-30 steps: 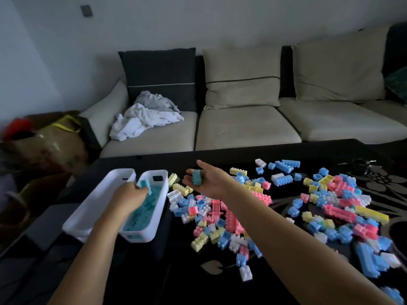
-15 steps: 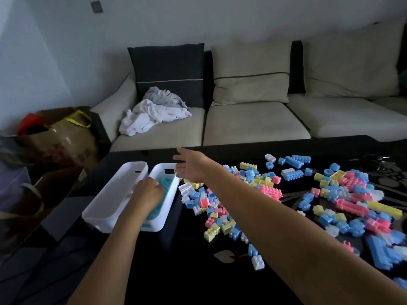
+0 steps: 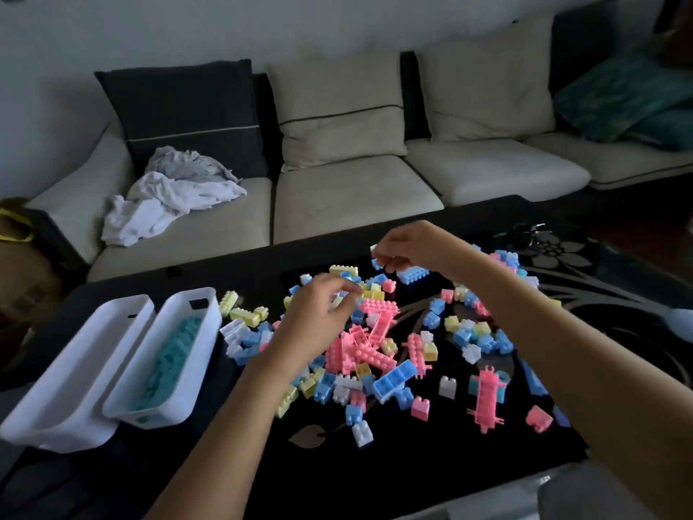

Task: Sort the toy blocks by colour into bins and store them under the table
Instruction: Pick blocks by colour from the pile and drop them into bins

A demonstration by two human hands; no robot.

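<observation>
Pastel toy blocks (image 3: 375, 347) in pink, blue, yellow and white lie heaped on the black table (image 3: 412, 467). Two white bins stand at the table's left. The right bin (image 3: 212, 313) holds turquoise-blue blocks (image 3: 168, 365), and the left bin (image 3: 108, 324) looks empty. My left hand (image 3: 318, 320) hovers over the middle of the heap with curled fingers; whether it holds a block is hidden. My right hand (image 3: 408, 247) is at the far side of the heap and pinches a small blue block (image 3: 377, 263).
A beige sofa (image 3: 352, 193) with cushions runs along the far side of the table, with crumpled white clothes (image 3: 168, 197) on its left seat. A brown bag (image 3: 18, 257) sits on the floor at left. The table's right part has a floral pattern (image 3: 555, 253).
My left hand has left the bin of blue blocks and moved right onto the heap. My right hand has swung from above the bin to the far blocks. The view shifted right.
</observation>
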